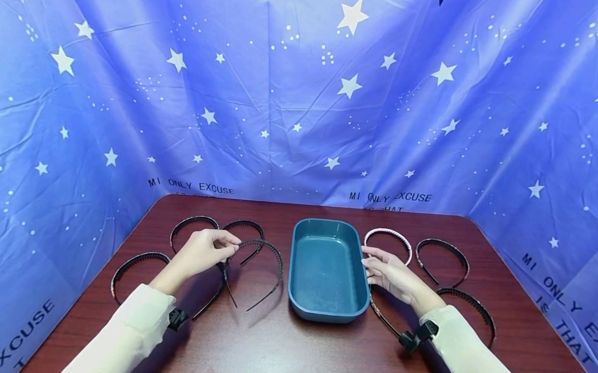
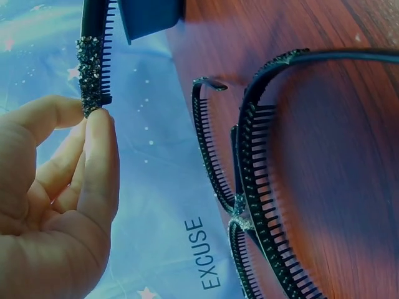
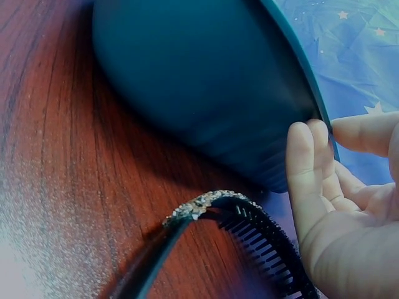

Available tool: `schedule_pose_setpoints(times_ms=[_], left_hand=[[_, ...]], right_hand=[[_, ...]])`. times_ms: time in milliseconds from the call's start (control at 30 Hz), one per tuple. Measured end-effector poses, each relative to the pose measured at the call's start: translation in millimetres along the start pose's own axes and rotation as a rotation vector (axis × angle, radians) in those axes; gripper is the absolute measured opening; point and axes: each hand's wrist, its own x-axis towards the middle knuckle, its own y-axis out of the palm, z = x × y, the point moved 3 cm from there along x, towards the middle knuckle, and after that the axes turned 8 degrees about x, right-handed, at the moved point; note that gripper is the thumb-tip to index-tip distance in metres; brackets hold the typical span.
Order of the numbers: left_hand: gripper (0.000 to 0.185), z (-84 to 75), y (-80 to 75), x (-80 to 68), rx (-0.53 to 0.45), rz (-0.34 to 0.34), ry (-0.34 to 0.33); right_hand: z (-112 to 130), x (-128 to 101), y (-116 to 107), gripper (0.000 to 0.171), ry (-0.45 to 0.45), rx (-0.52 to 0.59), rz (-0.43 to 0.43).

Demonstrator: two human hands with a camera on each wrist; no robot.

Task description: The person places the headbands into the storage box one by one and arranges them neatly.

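My left hand (image 1: 203,252) pinches one end of the glittery part of a black toothed headband (image 1: 278,258), held up just left of the teal plastic bin (image 1: 294,297). In the left wrist view, thumb and finger meet on the dark sparkly stones of this headband (image 2: 88,68). My right hand (image 1: 390,274) holds the bin's right rim, fingers against the outer wall in the right wrist view. Below that hand lies a headband with gold and silver stones (image 3: 202,204). The bin's inside shows nothing in it.
Black headbands lie at left, such as one at the edge (image 1: 125,262) and one behind (image 1: 192,219). Right of the bin are a pink headband (image 1: 394,233) and black ones (image 1: 463,260). A starry blue cloth (image 1: 303,97) hangs around the brown table (image 1: 251,351).
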Motion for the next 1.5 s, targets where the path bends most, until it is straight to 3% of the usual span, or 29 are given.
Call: schedule_pose_setpoints(times_ms=[400,1033,1333,1500], left_hand=[[0.017,-2.1,2.2,3.1,-0.040,0.015,-0.008],[0.020,-20.4,6.3,13.0,-0.107,0.045,-0.005],[0.021,-33.8,14.9,25.9,-0.192,0.052,0.019],[0.023,-42.3,21.0,31.8,-0.179,0.066,0.032]], right_hand=[[-2,0,-1,0.064,0.000,0.000,0.028],[-2,-1,-1,0.063,0.007,-0.015,0.029],[-1,-1,-3,0.063,0.006,-0.021,0.027],[-1,0,-3,0.063,0.012,-0.018,0.021]])
